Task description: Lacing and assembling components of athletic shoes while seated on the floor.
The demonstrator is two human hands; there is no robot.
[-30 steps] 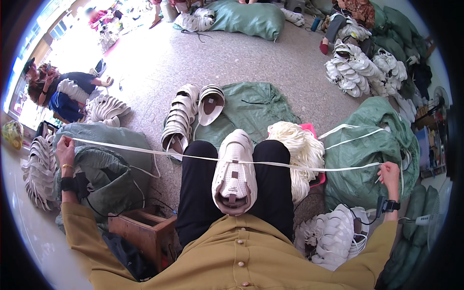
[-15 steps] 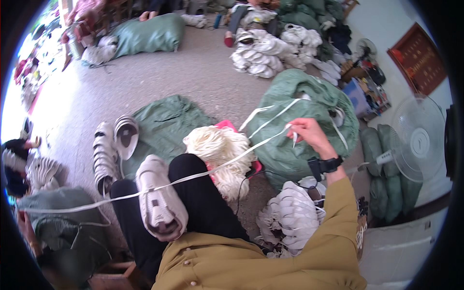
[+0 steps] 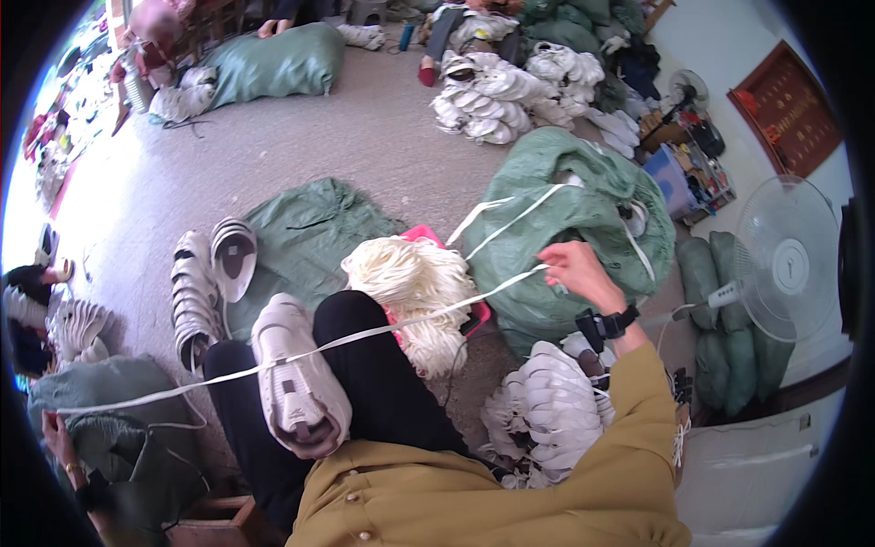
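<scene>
A white shoelace (image 3: 383, 329) is stretched across my knees from one hand to the other. My right hand (image 3: 581, 275), fingers closed, pinches one end in front of the large green sack (image 3: 533, 219). At the far left my left hand (image 3: 60, 444) grips the other end beside a grey-green sack (image 3: 109, 383); its fingers show only partly. Under the lace, an off-white shoe upper (image 3: 296, 374) lies across my lap, its opening toward me. A heap of cream shoelaces (image 3: 410, 283) fills a pink tray (image 3: 476, 321) just beyond my knees.
Nested shoe uppers (image 3: 195, 296) stand left of my knees, beside a flat green sack (image 3: 314, 223). More white uppers (image 3: 556, 401) are piled at my right. A standing fan (image 3: 791, 264) is on the right. A person (image 3: 150, 55) sits at the far left near a full sack (image 3: 278, 66).
My right hand has dropped slightly. My left hand has come further into view at the left edge, a bit lower. The lace's left end has shifted inward and down with it.
</scene>
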